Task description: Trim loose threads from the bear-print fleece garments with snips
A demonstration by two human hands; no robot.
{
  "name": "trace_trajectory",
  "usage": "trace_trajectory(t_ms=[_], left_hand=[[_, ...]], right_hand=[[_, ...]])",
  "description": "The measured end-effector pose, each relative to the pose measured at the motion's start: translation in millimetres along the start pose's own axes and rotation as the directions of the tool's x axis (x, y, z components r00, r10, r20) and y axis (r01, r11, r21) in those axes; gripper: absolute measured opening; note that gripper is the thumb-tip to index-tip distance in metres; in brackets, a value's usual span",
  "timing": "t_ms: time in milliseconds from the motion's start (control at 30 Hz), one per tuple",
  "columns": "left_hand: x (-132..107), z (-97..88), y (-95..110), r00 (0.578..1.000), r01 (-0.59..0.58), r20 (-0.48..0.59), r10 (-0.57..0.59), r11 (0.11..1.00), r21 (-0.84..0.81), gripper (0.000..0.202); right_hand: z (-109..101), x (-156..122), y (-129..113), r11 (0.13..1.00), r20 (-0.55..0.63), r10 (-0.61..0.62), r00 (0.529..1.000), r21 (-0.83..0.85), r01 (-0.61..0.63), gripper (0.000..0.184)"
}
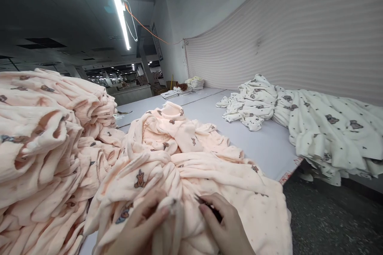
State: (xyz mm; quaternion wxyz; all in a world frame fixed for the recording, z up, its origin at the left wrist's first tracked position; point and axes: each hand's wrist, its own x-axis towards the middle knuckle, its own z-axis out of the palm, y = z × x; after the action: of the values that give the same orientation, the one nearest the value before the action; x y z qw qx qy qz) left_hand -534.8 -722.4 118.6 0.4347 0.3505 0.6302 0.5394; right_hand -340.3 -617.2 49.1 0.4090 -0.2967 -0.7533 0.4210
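A heap of pale pink fleece garments (pixel 179 159) printed with small bears lies on the grey table (pixel 263 143) in front of me. My left hand (pixel 140 227) pinches a fold of the pink fabric at the bottom centre, fingers closed on the cloth. My right hand (pixel 227 227) rests beside it on the same garment and grips a small dark tool (pixel 206 205), thin and pointed, whose tip touches the fabric. I cannot make out exactly what the tool is.
A tall stack of folded pink garments (pixel 44 135) fills the left. White bear-print garments (pixel 323 127) are piled at the right along a striped wall. More stacks (pixel 194 83) sit at the table's far end. The table edge (pixel 289 175) drops to a dark floor at the right.
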Motion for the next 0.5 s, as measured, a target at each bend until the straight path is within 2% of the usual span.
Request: trace_trajectory(t_ms=[67,100,133,167,233,267,300,333,367,433,500], left_hand=[[0,-2.9,4,0.979,-0.166,-0.104,0.175,0.981,0.097,0.026],[1,0.0,4,0.967,-0.215,-0.101,0.234,0.961,0.176,0.024],[2,6.2,1,0.958,-0.256,-0.052,0.283,0.920,0.297,0.022],[4,15.4,-4,0.949,-0.297,0.042,0.313,0.841,0.452,0.022],[10,37.8,-20,0.924,-0.379,0.265,0.276,0.562,0.735,0.028],[13,47.7,-28,0.914,-0.404,0.336,0.228,0.416,0.815,0.031],[17,54.3,-33,0.906,-0.421,0.380,0.187,0.305,0.854,0.031],[20,56.3,-35,0.902,-0.427,0.393,0.177,0.247,0.870,0.027],[22,52.9,-32,0.902,-0.423,0.377,0.211,0.245,0.873,0.020],[24,31.2,-14,0.886,-0.400,0.251,0.389,0.371,0.838,0.019],[23,-0.5,13,0.840,-0.318,-0.052,0.539,0.568,0.759,0.018]], right_hand=[[-1,1,9,0.986,-0.052,0.148,0.988,0.089,-0.143,0.023],[-1,1,12,0.971,-0.049,0.203,0.978,0.137,-0.194,0.025],[1,2,14,0.955,-0.022,0.238,0.971,0.185,-0.230,0.027],[4,3,15,0.938,0.013,0.256,0.967,0.237,-0.252,0.028],[10,4,15,0.903,0.047,0.261,0.964,0.342,-0.261,0.031],[13,4,15,0.886,0.046,0.265,0.963,0.382,-0.262,0.031],[15,4,15,0.874,0.033,0.274,0.961,0.408,-0.263,0.032],[15,4,17,0.870,0.017,0.282,0.959,0.417,-0.263,0.033],[13,3,18,0.874,-0.002,0.284,0.959,0.411,-0.258,0.033],[3,1,22,0.899,-0.033,0.269,0.963,0.369,-0.238,0.031],[-10,2,23,0.939,-0.071,0.221,0.973,0.286,-0.193,0.029]])
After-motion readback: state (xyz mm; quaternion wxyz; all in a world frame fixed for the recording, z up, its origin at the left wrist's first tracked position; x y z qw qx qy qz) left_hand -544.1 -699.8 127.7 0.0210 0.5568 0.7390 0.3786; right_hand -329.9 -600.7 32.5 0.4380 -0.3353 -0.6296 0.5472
